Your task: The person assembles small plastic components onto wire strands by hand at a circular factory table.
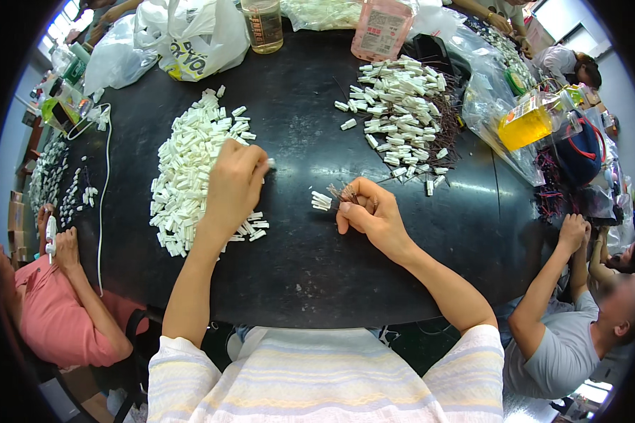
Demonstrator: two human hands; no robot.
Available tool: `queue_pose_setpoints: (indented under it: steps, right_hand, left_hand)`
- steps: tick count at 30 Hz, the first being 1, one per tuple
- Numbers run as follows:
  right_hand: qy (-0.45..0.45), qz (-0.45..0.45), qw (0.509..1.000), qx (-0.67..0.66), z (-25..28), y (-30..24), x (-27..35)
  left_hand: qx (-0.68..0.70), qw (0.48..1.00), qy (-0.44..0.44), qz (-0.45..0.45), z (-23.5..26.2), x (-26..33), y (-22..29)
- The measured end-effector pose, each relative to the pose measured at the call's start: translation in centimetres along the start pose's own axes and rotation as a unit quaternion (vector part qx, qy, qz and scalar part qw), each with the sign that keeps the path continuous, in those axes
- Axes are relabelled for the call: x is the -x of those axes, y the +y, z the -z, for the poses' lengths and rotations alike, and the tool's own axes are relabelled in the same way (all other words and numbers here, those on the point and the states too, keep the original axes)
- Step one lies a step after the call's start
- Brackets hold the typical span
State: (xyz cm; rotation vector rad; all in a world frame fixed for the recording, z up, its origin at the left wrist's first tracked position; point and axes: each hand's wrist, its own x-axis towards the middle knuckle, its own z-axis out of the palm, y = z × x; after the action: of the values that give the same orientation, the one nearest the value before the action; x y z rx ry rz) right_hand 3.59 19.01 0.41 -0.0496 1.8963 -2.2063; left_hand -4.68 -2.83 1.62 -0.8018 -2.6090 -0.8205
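Note:
My left hand [234, 180] reaches over the right side of a heap of small white plastic connector housings [181, 166]. Its fingers are pinched together, and one white connector housing [271, 163] shows at the tips. Over the bare middle of the table, my right hand [375, 217] grips a small bunch of thin brown wires [343, 194]. Several white connectors [321, 201] fan out on the left of that bunch. Farther off on the right lies a heap of white connectors with brown wires attached [402, 106].
At the back of the black table [296, 261] stand a white plastic bag [194, 39], a cup of pale liquid [263, 28] and a pink container [381, 32]. A yellow bottle [525, 127] is at right. A white cord [104, 190] runs along the left. People sit on both sides.

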Motion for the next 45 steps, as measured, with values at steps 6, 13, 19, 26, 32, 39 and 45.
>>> queue_pose_setpoints:
  steps: [6,13,19,26,32,39,45]
  right_hand:
    - [0.011,0.014,1.0,0.009,-0.2,0.2,0.1]
    - [0.011,0.015,1.0,0.022,-0.3,0.4,0.0]
    - [0.01,0.016,1.0,0.025,-0.5,0.6,-0.1]
    - [0.028,0.01,0.998,0.062,-0.6,0.4,-0.3]
    - [0.022,0.023,0.998,0.053,-0.5,0.2,-0.2]
    - [0.023,0.006,1.0,-0.018,-0.2,-0.3,0.1]
    - [0.046,0.057,0.996,-0.051,0.2,0.2,0.0]
  left_hand:
    - [0.563,0.785,-0.092,0.244,-0.9,1.3,3.9]
    - [0.662,0.686,-0.079,0.292,-1.5,2.0,3.5]
    - [0.658,0.687,-0.059,0.303,-1.6,2.2,3.9]
    - [0.588,0.767,-0.006,0.256,-2.0,2.2,4.7]
    - [0.605,0.749,-0.002,0.27,-1.9,2.2,4.9]
    - [0.592,0.756,-0.033,0.277,-2.2,2.8,5.3]
    - [0.59,0.762,-0.025,0.268,-2.5,2.7,5.8]
